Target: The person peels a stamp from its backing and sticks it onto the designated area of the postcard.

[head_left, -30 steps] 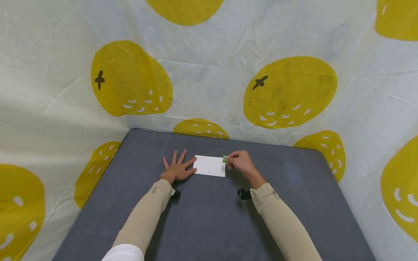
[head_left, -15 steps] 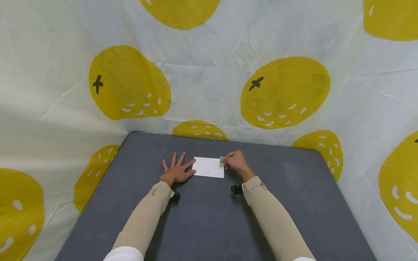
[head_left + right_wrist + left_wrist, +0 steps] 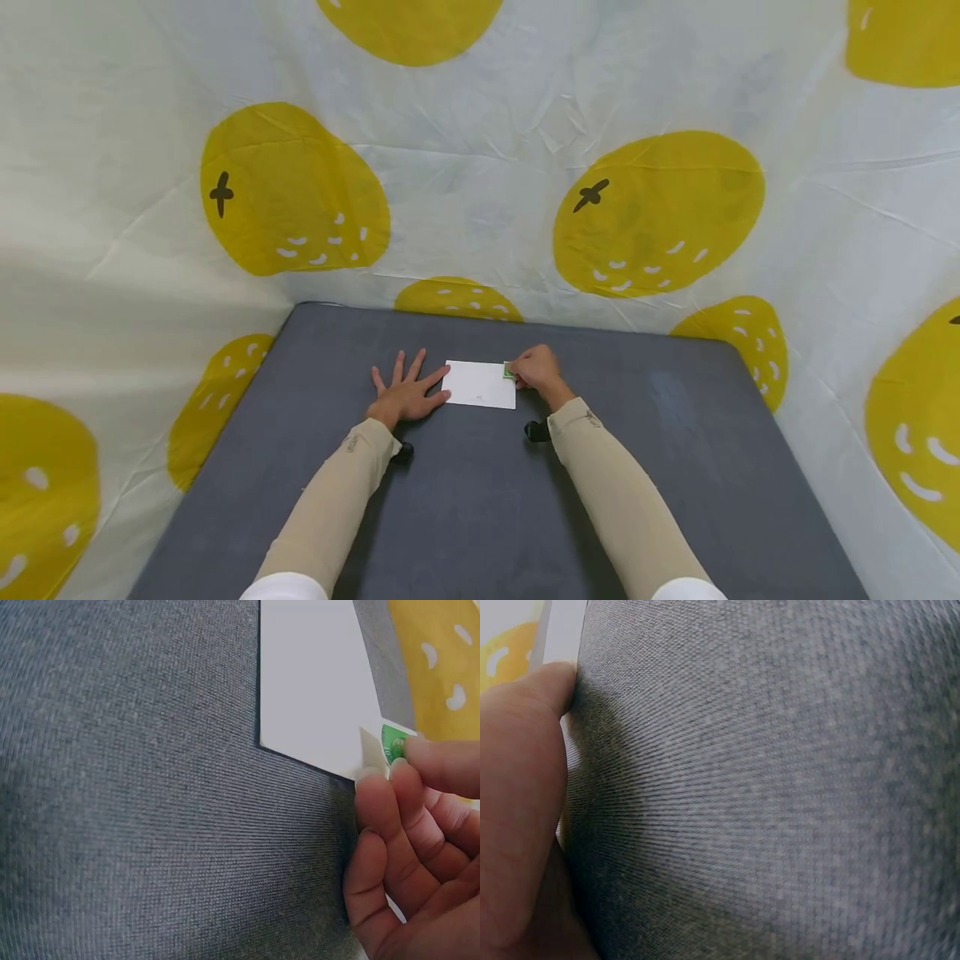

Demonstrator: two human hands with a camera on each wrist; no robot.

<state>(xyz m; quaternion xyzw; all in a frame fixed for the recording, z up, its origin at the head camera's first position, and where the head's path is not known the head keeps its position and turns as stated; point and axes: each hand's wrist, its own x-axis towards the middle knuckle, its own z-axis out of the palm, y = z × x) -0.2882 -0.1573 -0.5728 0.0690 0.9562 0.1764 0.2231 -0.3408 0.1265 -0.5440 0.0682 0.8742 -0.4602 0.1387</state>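
A white envelope [image 3: 477, 385] lies flat on the grey table, with a small faint mark near its lower edge. My left hand [image 3: 408, 398] rests on the table with fingers spread, its thumb and index fingertip on the envelope's left edge. In the left wrist view, the thumb [image 3: 551, 686] overlaps the white edge. At the upper right corner of the envelope, my right hand [image 3: 537, 369] pinches a small green stamp [image 3: 393, 742] with a pale border. The right wrist view has the stamp tilted up from the envelope's surface, its outer end hidden behind the fingertips.
The grey padded tabletop [image 3: 465, 517] extends around both arms. A pale curtain [image 3: 472, 200] printed with yellow fruit hangs along the back and both sides. Under each sleeve cuff sits a dark wrist camera [image 3: 536, 431].
My right hand has moved left with the stamp, which now overlaps the envelope's upper right corner more. The left hand keeps its place on the left edge. The head view has shifted slightly.
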